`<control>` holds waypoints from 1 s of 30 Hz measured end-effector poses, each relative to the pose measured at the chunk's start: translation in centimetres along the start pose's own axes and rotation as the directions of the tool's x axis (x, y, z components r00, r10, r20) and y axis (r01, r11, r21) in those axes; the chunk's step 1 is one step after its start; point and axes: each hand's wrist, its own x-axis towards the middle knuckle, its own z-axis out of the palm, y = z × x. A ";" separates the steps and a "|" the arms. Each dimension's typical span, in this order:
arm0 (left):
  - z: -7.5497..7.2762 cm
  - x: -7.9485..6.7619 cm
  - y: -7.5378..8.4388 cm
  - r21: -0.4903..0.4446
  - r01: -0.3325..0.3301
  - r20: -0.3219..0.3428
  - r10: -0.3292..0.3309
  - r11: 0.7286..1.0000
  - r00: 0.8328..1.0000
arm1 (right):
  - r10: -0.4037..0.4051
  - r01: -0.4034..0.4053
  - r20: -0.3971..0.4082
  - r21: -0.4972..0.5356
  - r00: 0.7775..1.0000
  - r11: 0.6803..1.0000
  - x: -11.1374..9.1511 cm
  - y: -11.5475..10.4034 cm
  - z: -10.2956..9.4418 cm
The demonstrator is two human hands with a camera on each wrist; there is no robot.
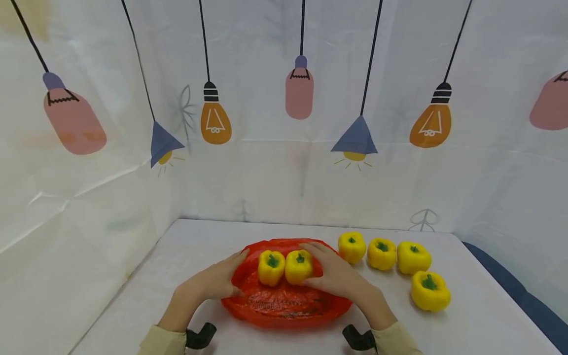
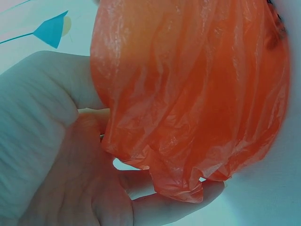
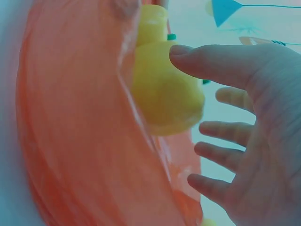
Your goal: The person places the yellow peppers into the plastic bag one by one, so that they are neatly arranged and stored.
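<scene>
A red plastic bag [image 1: 284,308] lies on the white table between both hands. Two yellow bell peppers, a left one [image 1: 270,270] and a right one [image 1: 298,270], sit side by side at the bag with green stems up. My left hand [image 1: 217,278] holds the bag's left edge; in the left wrist view the thumb goes behind the red film [image 2: 197,94] and the fingers lie under it. Beside the right pepper [image 3: 167,92] is my right hand [image 1: 337,273], fingers spread apart, its thumb tip close to the pepper; whether they touch, I cannot tell.
Several more yellow bell peppers stand on the table at the right: one nearest the bag [image 1: 352,248], others beside it [image 1: 381,255] [image 1: 413,258], and a nearer one [image 1: 430,292]. A white sheet printed with lamps [image 1: 266,187] hangs behind the table.
</scene>
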 end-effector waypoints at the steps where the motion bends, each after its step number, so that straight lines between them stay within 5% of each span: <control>1: 0.1 -0.1 -0.1 -0.001 0.003 0.003 -0.002 1.000 1.000 | 0.003 -0.003 0.000 0.003 1.000 1.000 -0.2 0.1 -0.1; 24: 0.0 0.4 -0.5 -0.004 -0.022 0.001 0.022 1.000 1.000 | 0.096 -0.102 -0.078 -0.080 0.992 0.992 -5.9 3.1 -5.1; 30: 0.2 0.5 -0.7 -0.007 -0.025 0.006 0.025 1.000 1.000 | 0.180 -0.187 -0.079 -0.081 0.980 0.979 -7.4 4.2 -6.6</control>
